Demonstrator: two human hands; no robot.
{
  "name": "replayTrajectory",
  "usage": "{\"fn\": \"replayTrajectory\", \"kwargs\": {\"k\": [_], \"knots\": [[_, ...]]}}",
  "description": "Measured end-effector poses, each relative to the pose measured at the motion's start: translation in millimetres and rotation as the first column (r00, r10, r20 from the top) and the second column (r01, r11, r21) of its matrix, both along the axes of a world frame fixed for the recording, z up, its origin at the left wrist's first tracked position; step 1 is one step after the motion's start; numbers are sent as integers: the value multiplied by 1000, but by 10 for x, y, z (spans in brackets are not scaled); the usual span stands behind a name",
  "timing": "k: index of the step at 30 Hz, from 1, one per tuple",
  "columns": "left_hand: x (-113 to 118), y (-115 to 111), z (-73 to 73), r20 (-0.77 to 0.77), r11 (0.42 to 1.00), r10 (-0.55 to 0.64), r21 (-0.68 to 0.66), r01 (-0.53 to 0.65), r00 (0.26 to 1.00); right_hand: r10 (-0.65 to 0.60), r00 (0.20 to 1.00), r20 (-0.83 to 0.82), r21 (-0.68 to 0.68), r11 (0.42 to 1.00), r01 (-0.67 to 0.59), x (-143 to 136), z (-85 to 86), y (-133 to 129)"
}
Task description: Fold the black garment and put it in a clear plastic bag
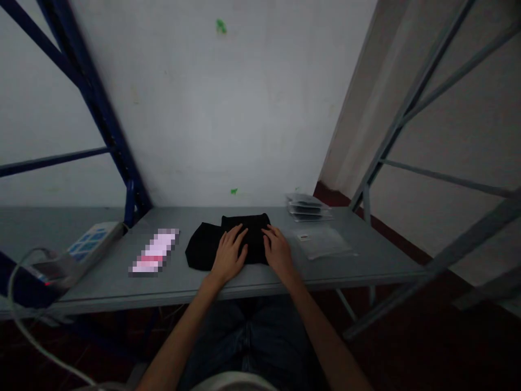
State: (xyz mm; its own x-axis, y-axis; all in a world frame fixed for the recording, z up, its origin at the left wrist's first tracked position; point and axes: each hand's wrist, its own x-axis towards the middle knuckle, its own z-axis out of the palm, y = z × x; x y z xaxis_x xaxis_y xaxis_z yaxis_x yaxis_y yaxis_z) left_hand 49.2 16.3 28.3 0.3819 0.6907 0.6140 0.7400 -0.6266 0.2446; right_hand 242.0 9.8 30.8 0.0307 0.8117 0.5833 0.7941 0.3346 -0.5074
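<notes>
A black piece of fabric (248,222), perhaps a garment, lies on the grey table in front of me, partly folded, with one rounded portion spread out to the left. My left hand (231,252) rests flat across its middle, fingers spread. On its right edge lies my right hand (278,250), palm down with the fingers apart and slightly bent. Just right of that hand is a clear plastic bag (323,243) with a small label, lying flat. The dark cloth shows too little detail to tell its exact kind.
A stack of filled clear bags (309,207) sits at the back right. Left of the cloth lies a blurred-out phone-like object (155,251). A white power strip (91,244) with a cable is farther left. Blue rack posts (108,125) and grey posts (399,125) flank the table (378,258).
</notes>
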Motion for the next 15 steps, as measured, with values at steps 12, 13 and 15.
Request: {"fn": "replayTrajectory", "kwargs": {"k": [12,13,15], "knots": [[-10,123,-242,-20,996,-13,-91,11,1000,119,944,308,-238,970,-45,-161,-194,-68],[-10,119,-237,-25,996,-10,-94,8,1000,132,941,313,-251,966,-52,-148,-162,-75],[-10,106,-218,-24,995,0,-98,-2,1000,156,938,309,-276,959,-69,-92,-67,-97]]}}
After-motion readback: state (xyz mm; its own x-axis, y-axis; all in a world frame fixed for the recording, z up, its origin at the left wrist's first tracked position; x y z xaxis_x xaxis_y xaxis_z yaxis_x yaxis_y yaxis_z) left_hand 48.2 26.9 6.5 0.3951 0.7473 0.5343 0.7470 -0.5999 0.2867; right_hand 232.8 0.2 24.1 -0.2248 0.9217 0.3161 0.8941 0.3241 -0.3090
